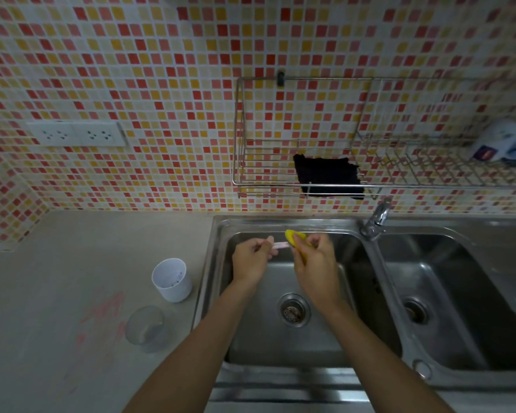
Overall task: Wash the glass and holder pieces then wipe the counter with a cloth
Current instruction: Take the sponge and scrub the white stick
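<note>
A big tiled wall [131, 70] of red, yellow and cream squares fills the top. Below it lies a grey counter [57, 263] with faint pink smears [108, 311] on it. Set into the counter is a shiny metal sink [367, 380] with two bowls and a tap [376, 220] at the back between them. A wire rack [310, 174] hangs on the wall over the sink, and a black cloth [328, 177] lies in it. Something white and blue [504, 141], too blurry to name, rests at the far right of the rack. Both arms reach over the left bowl. The left hand [251, 260] has its grip pinching a thin pink stick [280, 246]. The right hand [316, 260] has its grip closed around a yellow sponge [294, 236], which touches the end of the stick. A white cup [172, 278] stands upright on the counter just beside the sink. A clear glass [145, 327] stands near it, closer to the person. A white socket plate [78, 134] sits on the wall at the left. A round drain [294, 312] shows in the bottom of the left bowl.
</note>
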`<state>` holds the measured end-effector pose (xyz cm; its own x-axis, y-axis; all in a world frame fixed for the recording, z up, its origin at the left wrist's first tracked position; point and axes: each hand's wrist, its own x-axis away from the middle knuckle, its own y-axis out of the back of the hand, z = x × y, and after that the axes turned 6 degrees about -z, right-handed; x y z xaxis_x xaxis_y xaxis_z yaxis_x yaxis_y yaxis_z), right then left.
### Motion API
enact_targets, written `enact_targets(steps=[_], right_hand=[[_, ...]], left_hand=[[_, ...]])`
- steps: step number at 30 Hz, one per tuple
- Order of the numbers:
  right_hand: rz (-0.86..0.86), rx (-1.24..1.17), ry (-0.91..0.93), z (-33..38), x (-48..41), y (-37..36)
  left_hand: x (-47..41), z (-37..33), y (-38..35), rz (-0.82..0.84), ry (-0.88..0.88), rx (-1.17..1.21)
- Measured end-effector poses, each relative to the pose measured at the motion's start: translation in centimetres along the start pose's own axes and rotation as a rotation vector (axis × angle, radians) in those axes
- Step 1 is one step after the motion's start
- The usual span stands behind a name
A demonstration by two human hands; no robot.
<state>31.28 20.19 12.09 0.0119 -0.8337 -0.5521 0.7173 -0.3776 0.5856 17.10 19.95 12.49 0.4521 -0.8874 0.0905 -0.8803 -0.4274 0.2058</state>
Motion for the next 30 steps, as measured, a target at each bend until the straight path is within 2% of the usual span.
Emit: enact_targets(steps=[5,9,14,18,23,27,30], right_hand=[[0.069,0.006,0.057,0.3,0.7,-0.3],[-0.008,0.057,-0.123,-0.8,-0.3,0.2],[0.100,0.062,0.093,0.7,1.3,-0.6],[0.064,0.088,-0.095,-0.8,0.5,-0.4],[0.135,0.030,0.077,0.1,1.1,-0.6],[0.118,0.130,0.028,-1.3,-0.3,0.1],[0.143,0.196,0.130,-2.1,-1.0,0.2]], left_hand=[[0.3,-0.1,-0.8,-0.008,-0.006,-0.022],[0.5,-0.3,-0.6,-0.049,-0.007,-0.022],[-0.1,0.3,-0.2,-0.044,0.006,-0.055],[0.4,0.2,-0.1,-0.058,-0.040,-0.066],[0.1,0.3,0.0,-0.035,-0.070,-0.066],[0.4,0.1,0.1,-0.011,-0.042,-0.061],[0.4,0.0,0.2,0.001,-0.016,-0.027]])
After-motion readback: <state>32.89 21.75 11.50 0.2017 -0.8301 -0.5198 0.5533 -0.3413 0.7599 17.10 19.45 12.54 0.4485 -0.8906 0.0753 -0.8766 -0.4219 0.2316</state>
